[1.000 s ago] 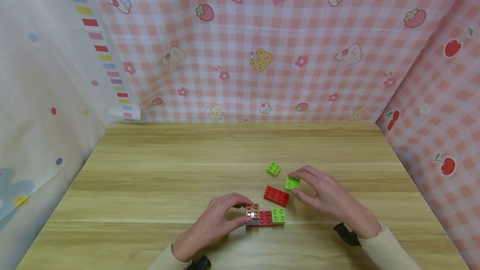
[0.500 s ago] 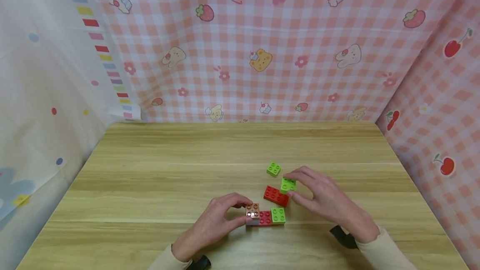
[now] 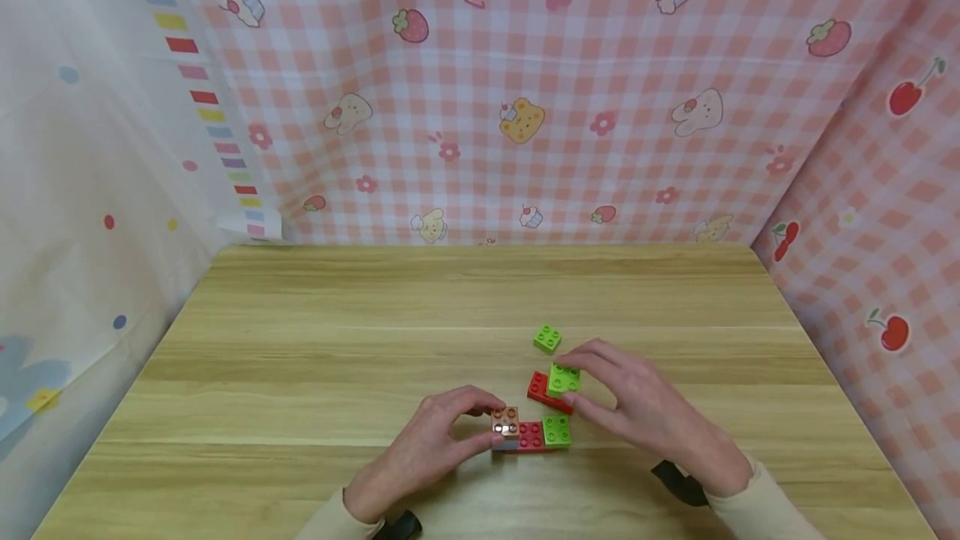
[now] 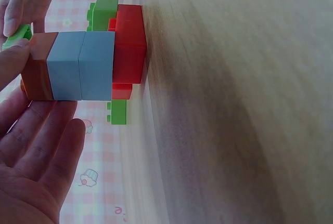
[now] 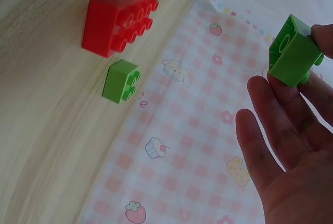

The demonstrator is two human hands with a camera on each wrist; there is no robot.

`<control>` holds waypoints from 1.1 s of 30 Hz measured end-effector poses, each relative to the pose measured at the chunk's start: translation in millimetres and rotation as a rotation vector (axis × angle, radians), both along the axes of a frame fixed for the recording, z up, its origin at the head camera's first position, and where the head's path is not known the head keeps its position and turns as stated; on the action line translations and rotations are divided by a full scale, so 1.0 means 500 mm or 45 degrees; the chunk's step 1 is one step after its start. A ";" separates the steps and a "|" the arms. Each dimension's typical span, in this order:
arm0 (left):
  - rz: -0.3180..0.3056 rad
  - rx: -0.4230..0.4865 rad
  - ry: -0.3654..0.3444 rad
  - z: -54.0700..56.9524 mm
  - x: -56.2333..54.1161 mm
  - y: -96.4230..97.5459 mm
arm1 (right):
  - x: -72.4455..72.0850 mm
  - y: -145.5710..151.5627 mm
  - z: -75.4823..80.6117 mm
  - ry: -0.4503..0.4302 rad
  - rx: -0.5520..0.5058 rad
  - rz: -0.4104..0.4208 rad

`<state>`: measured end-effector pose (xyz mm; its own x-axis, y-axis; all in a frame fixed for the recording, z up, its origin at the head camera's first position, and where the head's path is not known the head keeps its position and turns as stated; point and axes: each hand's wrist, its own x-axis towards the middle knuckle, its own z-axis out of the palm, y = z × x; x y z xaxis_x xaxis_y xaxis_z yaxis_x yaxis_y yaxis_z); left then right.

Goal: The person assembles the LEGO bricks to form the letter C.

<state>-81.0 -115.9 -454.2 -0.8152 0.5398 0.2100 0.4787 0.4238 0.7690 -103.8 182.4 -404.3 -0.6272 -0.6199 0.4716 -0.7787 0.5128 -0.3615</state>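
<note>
My left hand (image 3: 427, 440) pinches the brown toy brick (image 3: 505, 422) between thumb and fingers. That brick tops a stack of two blue-grey bricks (image 4: 80, 65), set on the left end of a long red brick (image 4: 130, 44). A green brick (image 3: 557, 432) sits on the red one's right end, with bare red studs between. In my right hand (image 3: 645, 411), thumb and fingertips pinch another green brick (image 5: 294, 52), held in the air with its hollow underside showing in the right wrist view. From the head view it overlaps a loose red brick (image 3: 538, 384).
Behind the loose red brick lies a small green brick (image 3: 547, 337), studs up, on the wooden table (image 3: 337, 298). A pink checked cloth (image 3: 465, 65) hangs along the table's far edge, and more cloth hangs at both sides.
My right hand has carried the green brick leftward, from right of the loose red brick to over it. The left hand and the stack have stayed put.
</note>
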 end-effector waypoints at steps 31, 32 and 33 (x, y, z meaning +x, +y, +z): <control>-0.035 0.058 0.024 -0.004 -0.003 -0.003 | 0.015 -0.062 0.001 -0.064 -0.035 0.120; -0.034 0.058 0.019 -0.004 -0.003 -0.003 | 0.015 -0.063 0.000 -0.068 -0.038 0.127; -0.033 0.058 0.015 -0.004 -0.003 -0.003 | 0.015 -0.065 0.000 -0.076 -0.042 0.134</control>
